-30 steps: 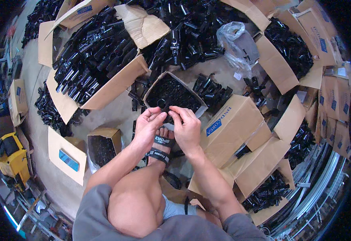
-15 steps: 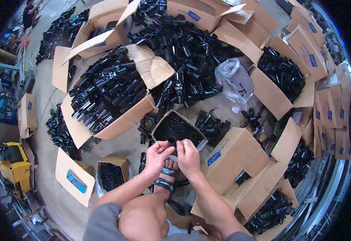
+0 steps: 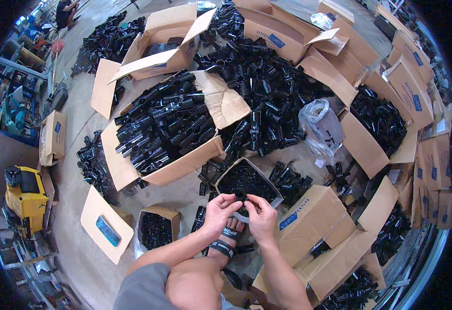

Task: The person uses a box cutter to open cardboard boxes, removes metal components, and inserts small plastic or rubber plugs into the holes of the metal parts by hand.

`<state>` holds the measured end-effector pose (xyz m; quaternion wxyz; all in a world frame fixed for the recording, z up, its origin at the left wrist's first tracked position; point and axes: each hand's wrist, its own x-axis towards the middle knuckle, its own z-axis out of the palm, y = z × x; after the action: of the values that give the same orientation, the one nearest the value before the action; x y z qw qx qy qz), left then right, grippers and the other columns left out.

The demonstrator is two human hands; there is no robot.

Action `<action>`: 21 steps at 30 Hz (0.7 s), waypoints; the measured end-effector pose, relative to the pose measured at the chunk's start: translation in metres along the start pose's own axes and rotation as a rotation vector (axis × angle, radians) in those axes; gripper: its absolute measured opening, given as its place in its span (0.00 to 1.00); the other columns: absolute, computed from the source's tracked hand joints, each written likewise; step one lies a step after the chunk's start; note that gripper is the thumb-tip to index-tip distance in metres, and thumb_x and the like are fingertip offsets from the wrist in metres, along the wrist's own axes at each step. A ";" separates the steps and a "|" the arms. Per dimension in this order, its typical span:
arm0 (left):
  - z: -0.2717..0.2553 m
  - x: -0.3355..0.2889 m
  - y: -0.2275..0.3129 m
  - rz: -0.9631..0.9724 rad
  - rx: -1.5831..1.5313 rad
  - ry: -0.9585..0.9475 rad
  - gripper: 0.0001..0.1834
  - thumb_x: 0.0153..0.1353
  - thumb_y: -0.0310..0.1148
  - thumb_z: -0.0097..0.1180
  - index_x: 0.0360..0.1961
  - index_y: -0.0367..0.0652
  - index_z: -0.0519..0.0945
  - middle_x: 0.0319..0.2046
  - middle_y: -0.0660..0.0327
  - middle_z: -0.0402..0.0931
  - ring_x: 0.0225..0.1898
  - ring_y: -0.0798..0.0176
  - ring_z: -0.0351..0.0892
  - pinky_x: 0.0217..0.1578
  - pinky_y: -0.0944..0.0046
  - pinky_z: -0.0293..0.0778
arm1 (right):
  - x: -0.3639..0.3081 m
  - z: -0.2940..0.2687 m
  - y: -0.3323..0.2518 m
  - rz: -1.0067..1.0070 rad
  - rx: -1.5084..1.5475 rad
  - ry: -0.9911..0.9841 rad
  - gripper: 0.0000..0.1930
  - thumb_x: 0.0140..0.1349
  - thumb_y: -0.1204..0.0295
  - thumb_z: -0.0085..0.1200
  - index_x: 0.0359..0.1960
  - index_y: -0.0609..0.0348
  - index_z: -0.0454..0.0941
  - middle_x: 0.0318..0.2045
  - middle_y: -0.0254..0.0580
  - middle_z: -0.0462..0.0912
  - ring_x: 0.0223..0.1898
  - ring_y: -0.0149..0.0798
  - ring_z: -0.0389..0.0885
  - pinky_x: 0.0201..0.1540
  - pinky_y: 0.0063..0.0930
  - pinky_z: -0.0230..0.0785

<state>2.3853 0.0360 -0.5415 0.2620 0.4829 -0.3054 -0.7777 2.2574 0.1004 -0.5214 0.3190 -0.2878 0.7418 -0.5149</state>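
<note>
My left hand (image 3: 220, 213) and my right hand (image 3: 261, 217) meet at the middle of the view, with thumbs and fingertips pinched on a small black ring-shaped part (image 3: 240, 195). Fingers hide much of it. Just beyond, an open carton (image 3: 221, 179) holds many small black pieces (image 3: 242, 175). My sandalled foot (image 3: 229, 235) rests on the floor below the hands. A smaller carton of tiny black pieces (image 3: 155, 228) stands to the left of my forearm.
A large open carton (image 3: 184, 165) heaped with black tubular parts stands ahead left, before a wide black pile (image 3: 267, 98). A clear plastic bag (image 3: 320, 126) lies right of it. At right are cartons (image 3: 308, 217); at left, a phone (image 3: 107, 230) on cardboard and a yellow machine (image 3: 27, 199).
The whole view has shifted, so the scene sits further right and slightly lower. Both hands stay together on the black ring-shaped part, with the fingers slightly rearranged.
</note>
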 end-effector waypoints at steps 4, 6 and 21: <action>-0.001 -0.001 -0.001 0.006 -0.006 -0.006 0.12 0.64 0.24 0.66 0.46 0.39 0.78 0.41 0.62 0.84 0.41 0.73 0.82 0.44 0.71 0.78 | -0.002 -0.001 0.000 0.090 0.073 0.001 0.10 0.63 0.77 0.65 0.44 0.66 0.86 0.36 0.43 0.89 0.33 0.29 0.86 0.37 0.25 0.78; 0.000 0.000 -0.001 -0.004 -0.005 0.005 0.11 0.64 0.23 0.66 0.46 0.39 0.78 0.41 0.62 0.84 0.41 0.73 0.82 0.43 0.71 0.78 | -0.003 0.000 0.001 0.069 0.060 0.018 0.10 0.62 0.76 0.66 0.44 0.66 0.86 0.35 0.42 0.89 0.31 0.27 0.85 0.36 0.24 0.77; -0.001 0.002 -0.004 0.023 -0.010 0.002 0.11 0.63 0.22 0.66 0.44 0.40 0.78 0.40 0.62 0.85 0.41 0.73 0.82 0.43 0.70 0.78 | -0.001 0.002 -0.002 0.112 0.037 0.021 0.08 0.64 0.72 0.66 0.38 0.66 0.85 0.29 0.38 0.88 0.29 0.24 0.81 0.33 0.23 0.74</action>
<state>2.3852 0.0373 -0.5461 0.2738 0.4787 -0.3068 -0.7757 2.2593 0.0992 -0.5193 0.3448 -0.2344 0.7505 -0.5128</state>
